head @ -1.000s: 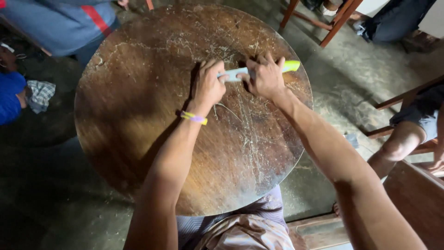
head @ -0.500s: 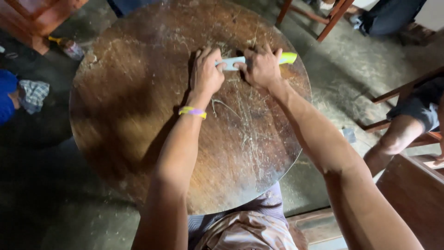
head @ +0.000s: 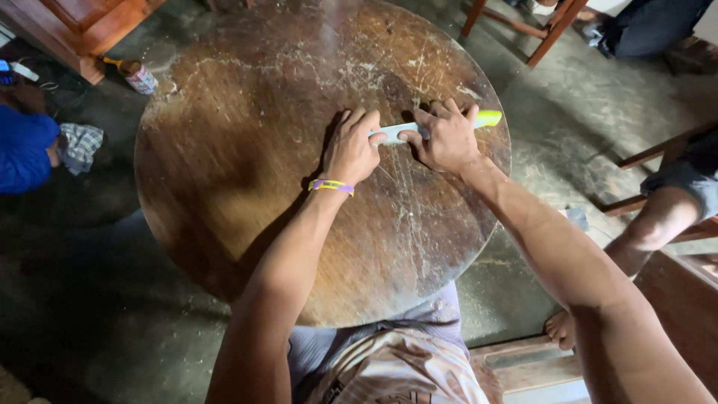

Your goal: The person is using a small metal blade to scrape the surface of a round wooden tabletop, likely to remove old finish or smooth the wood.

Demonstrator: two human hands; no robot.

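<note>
A round, worn brown wooden tabletop [head: 247,172] lies below me, scratched and dusted pale. Across its far right part a scraper-like tool [head: 395,133] with a pale blade and a yellow-green handle end [head: 488,118] is pressed flat. My left hand [head: 353,148], with a purple and yellow wristband, grips the blade end. My right hand [head: 449,138] is closed over the tool's middle, near the handle. Both hands bear down on the wood.
A seated person's bare leg [head: 658,224] is at the right by a wooden chair frame. Red-brown chair legs [head: 550,26] stand at the back right. A small bottle [head: 138,77] and a checked cloth [head: 78,146] lie on the concrete floor at left, near someone in blue [head: 22,150].
Both hands stay on the tool at the table's far right. The camera view has shifted, so the table sits differently in frame; the tool itself has barely moved.
</note>
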